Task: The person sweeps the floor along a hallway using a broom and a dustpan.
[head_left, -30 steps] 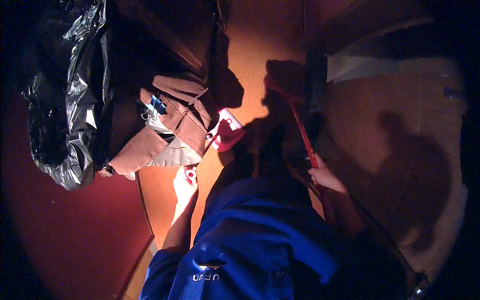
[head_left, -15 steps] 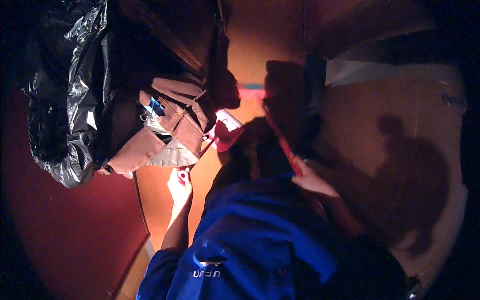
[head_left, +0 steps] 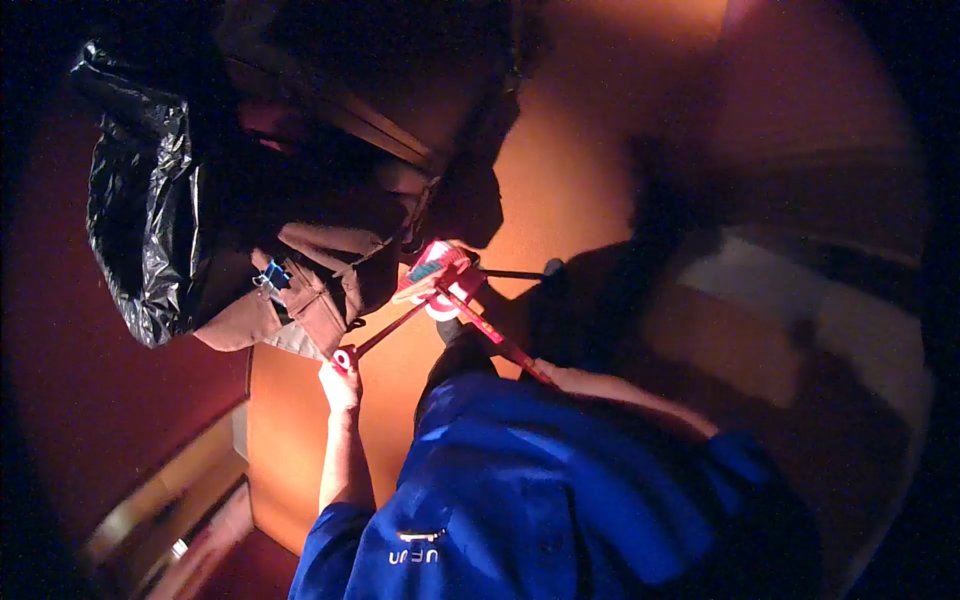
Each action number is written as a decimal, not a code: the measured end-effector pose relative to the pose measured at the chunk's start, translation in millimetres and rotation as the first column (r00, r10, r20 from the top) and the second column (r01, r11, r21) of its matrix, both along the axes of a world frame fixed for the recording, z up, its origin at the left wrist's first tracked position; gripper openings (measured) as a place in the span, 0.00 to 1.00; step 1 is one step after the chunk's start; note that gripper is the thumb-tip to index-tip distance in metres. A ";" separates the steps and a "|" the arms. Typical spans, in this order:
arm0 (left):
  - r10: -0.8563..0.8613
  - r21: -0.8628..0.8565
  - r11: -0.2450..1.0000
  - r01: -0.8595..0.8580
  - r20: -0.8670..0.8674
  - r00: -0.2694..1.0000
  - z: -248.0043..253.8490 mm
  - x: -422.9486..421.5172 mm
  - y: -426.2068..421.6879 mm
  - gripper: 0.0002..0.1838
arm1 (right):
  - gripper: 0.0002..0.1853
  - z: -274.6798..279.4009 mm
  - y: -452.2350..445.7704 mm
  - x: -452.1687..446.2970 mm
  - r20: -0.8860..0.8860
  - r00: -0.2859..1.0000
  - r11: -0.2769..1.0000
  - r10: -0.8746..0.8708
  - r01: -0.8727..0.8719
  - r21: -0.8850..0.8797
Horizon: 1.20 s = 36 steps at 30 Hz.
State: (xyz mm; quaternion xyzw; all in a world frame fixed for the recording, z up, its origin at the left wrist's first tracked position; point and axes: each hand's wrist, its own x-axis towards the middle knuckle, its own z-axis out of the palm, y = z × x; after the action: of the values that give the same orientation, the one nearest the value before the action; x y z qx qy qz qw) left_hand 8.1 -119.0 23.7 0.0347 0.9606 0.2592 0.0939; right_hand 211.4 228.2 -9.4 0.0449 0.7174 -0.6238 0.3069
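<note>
"What does the left hand point(head_left: 341, 388) have hold of?"

"Its fingers are curled around the long handle of the dustpan point(head_left: 447, 306), just by the white round end."

"And the right hand point(head_left: 548, 374), is it loose?"

"No, it is closed around the red stick of the broom point(head_left: 510, 350). The stick goes slanting up toward the left of our view."

"Where are these two things?"

"The dustpan is low, over the orange floor point(head_left: 300, 440), in front of the blue garment point(head_left: 480, 450). The broom's head lies over the pan, with teal bristles visible; if they touch, I cannot tell."

"What is beside them?"

"A brown cloth bag point(head_left: 240, 322) with a blue clip point(head_left: 272, 273), near the left hand. Farther to the left hangs a black plastic bag point(head_left: 165, 220), shiny and wrinkled."
</note>
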 end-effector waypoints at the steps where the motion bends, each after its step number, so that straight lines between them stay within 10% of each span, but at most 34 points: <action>1: 0.021 0.084 0.996 -0.020 -0.006 1.000 1.4 7.0 0.8 0.06 | 0.37 8.7 14.8 1.3 -0.093 0.996 1.000 0.011 -0.010 0.015; 3: 0.136 0.139 0.980 -0.144 0.061 0.989 12.6 28.3 5.3 0.06 | 0.37 26.9 45.2 -4.3 -0.102 0.995 0.993 0.001 0.011 0.117; 4: 0.177 0.099 0.977 -0.187 0.103 0.979 23.6 39.3 9.4 0.05 | 0.38 92.5 63.5 -47.8 0.549 0.835 0.978 -0.029 -0.089 0.187; 11: 0.373 -0.015 0.928 -0.373 0.035 0.927 29.2 123.5 -13.8 0.05 | 0.41 36.7 107.0 -95.0 0.447 0.884 0.875 -0.138 -0.103 0.473; 13: 0.377 0.059 0.925 -0.376 -0.009 0.926 6.6 140.8 -28.9 0.05 | 0.39 21.2 73.4 -75.6 0.544 0.838 0.924 -0.049 -0.169 0.343; 15: 0.402 0.068 0.913 -0.402 0.017 0.915 -10.5 160.2 -35.3 0.05 | 0.36 -26.0 44.9 -20.7 0.225 0.963 0.963 0.150 -0.194 0.185; 20: 0.462 0.034 0.886 -0.462 0.009 0.887 -34.8 163.4 -40.6 0.07 | 0.37 36.8 10.6 -38.3 0.465 0.764 0.889 0.448 -0.433 -0.147; 31: 0.622 0.227 0.763 -0.605 -0.007 0.783 -95.8 208.1 -94.2 0.11 | 0.36 -12.8 -41.7 -101.0 0.263 0.929 0.670 0.262 -0.371 0.643; 33: 0.648 0.233 0.742 -0.629 -0.006 0.762 -131.9 219.8 -101.6 0.12 | 0.30 -51.8 -71.6 -96.0 0.503 0.847 0.607 0.174 -0.494 0.622; 36: 0.675 0.219 0.719 -0.659 0.000 0.737 -144.3 227.1 -107.6 0.11 | 0.38 -80.0 -91.1 -58.3 0.479 0.677 0.516 0.560 -0.736 0.438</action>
State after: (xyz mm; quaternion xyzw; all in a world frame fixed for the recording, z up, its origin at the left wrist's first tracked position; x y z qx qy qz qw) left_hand 235.2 -226.7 -120.6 -0.2939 0.8794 0.3714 -0.0481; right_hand 153.1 137.1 -89.3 -0.0477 0.7878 -0.1871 0.5849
